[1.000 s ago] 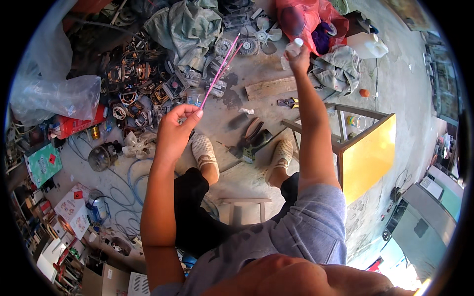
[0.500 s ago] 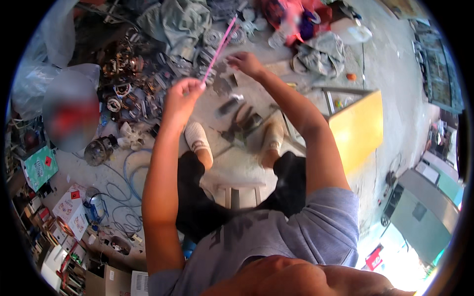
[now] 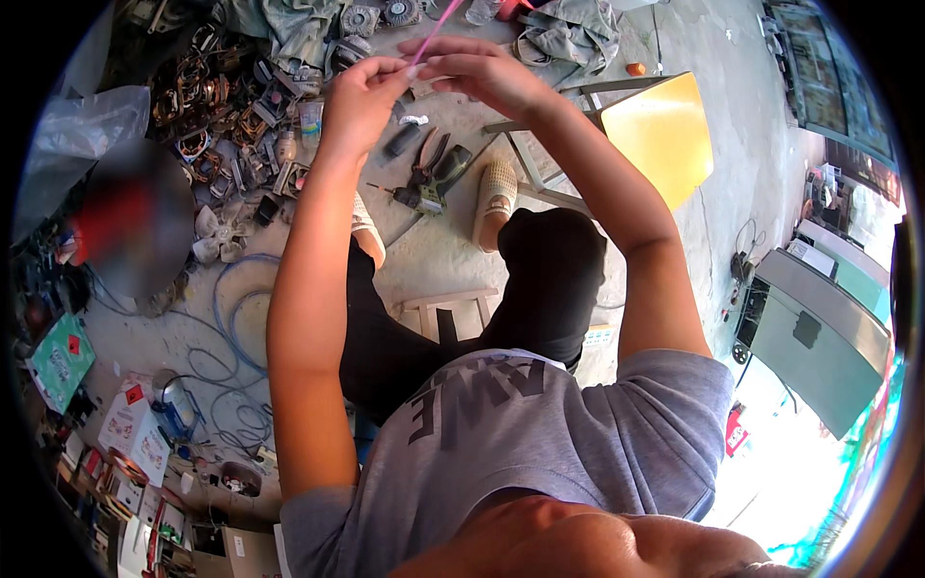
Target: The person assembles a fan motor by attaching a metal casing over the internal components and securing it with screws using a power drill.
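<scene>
My left hand [image 3: 361, 106] is closed in a pinch on the lower end of a thin pink strip [image 3: 440, 26], which slants up past the top edge of the view. Close against those fingertips is my right hand [image 3: 491, 77], its fingers stretched and apart beside the strip, slightly blurred. Whether the right fingertips touch the strip is hard to make out. On the floor below the hands lie a green and black cordless drill [image 3: 429, 196], a pair of dark-handled pliers [image 3: 426, 159] and a black block-shaped piece [image 3: 402, 141].
A metal-framed piece with a yellow panel [image 3: 660, 140] stands right of my feet. Motor parts and scrap [image 3: 207, 106] heap up at the left, with a fan blade [image 3: 220, 236] nearby. A blue hose [image 3: 222, 308] coils on the floor. Grey cloth [image 3: 573, 37] lies beyond my right hand.
My right hand has come left to meet the left hand's fingertips. The view has shifted, bringing the drill and pliers into clearer sight. The left hand keeps its pinch on the strip.
</scene>
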Tool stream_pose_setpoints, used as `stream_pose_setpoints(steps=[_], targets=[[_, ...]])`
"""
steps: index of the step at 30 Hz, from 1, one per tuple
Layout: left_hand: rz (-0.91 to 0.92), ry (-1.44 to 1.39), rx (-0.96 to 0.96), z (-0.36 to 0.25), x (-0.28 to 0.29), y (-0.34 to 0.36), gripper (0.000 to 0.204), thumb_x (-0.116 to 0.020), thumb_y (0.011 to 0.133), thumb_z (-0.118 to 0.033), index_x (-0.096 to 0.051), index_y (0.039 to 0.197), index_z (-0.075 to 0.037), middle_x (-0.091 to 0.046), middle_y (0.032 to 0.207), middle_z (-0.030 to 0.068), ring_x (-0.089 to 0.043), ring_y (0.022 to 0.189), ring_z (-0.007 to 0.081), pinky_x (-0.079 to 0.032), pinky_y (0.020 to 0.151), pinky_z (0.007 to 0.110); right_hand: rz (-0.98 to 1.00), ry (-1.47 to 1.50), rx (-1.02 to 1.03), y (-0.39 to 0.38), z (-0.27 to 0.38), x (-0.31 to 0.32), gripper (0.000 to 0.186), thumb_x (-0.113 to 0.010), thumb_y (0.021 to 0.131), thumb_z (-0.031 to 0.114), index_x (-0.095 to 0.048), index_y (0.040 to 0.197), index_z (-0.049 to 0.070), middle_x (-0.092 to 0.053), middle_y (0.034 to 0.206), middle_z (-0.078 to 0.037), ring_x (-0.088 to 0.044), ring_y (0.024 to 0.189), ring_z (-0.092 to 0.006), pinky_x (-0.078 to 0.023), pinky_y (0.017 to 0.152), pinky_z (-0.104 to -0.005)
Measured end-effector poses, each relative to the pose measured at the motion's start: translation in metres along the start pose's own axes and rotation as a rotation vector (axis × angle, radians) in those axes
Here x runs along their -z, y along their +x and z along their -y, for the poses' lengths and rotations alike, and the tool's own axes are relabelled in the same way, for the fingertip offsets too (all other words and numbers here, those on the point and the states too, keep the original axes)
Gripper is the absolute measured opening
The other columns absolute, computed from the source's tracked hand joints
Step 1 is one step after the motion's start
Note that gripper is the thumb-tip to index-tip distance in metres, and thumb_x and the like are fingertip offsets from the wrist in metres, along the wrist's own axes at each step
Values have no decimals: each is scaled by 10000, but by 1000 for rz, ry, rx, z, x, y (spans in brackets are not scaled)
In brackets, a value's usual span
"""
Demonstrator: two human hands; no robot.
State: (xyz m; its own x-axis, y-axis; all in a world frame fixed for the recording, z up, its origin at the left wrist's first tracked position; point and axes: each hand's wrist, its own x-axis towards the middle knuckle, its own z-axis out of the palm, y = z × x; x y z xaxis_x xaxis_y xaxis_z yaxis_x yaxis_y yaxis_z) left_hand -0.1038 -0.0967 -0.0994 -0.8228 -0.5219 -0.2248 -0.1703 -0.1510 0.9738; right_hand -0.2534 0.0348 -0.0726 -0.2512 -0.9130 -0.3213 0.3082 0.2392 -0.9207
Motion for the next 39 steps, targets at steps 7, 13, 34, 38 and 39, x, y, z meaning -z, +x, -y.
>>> stream_pose_setpoints(steps=[7, 13, 34, 38, 39], targets=[[61, 130, -17, 7, -25, -32, 192, -701, 900, -159, -691, 1034, -22, -645, 816, -18, -545, 728, 50, -425, 640, 202, -201, -41, -2, -45, -7, -6, 330, -584, 994, 293, -652, 1228, 72, -654, 1091, 25, -580, 954, -55, -468, 842, -240], [36, 320, -2, 12, -53, -55, 232, -683, 884, -207, -709, 1063, -61, -711, 860, 68, -666, 801, 154, -521, 720, 301, -313, 11, 46, -68, -21, -15, 298, -586, 991, 289, -672, 1169, 65, -637, 1004, 20, -583, 944, -74, -475, 844, -240], [39, 614, 38, -10, -60, -75, 264, -679, 856, -363, -731, 1022, -165, -720, 980, 86, -673, 944, 284, -498, 842, 405, -429, -145, 84, -88, -22, -25, 236, -604, 987, 267, -691, 1118, 90, -593, 865, 73, -523, 776, -16, -449, 687, -186], [74, 510, 51, -5, -48, -75, 253, -680, 864, -318, -721, 1024, -125, -715, 965, 113, -678, 906, 282, -507, 795, 382, -455, -105, 64, -84, -21, -29, 232, -597, 990, 251, -685, 1119, 79, -568, 820, 72, -514, 743, -17, -441, 665, -180], [88, 480, 34, -3, -46, -73, 249, -683, 864, -307, -720, 1023, -119, -714, 953, 119, -680, 889, 276, -507, 782, 373, -417, -70, 77, -83, -23, -27, 231, -594, 991, 246, -681, 1119, 76, -564, 809, 71, -511, 733, -17, -439, 663, -178]])
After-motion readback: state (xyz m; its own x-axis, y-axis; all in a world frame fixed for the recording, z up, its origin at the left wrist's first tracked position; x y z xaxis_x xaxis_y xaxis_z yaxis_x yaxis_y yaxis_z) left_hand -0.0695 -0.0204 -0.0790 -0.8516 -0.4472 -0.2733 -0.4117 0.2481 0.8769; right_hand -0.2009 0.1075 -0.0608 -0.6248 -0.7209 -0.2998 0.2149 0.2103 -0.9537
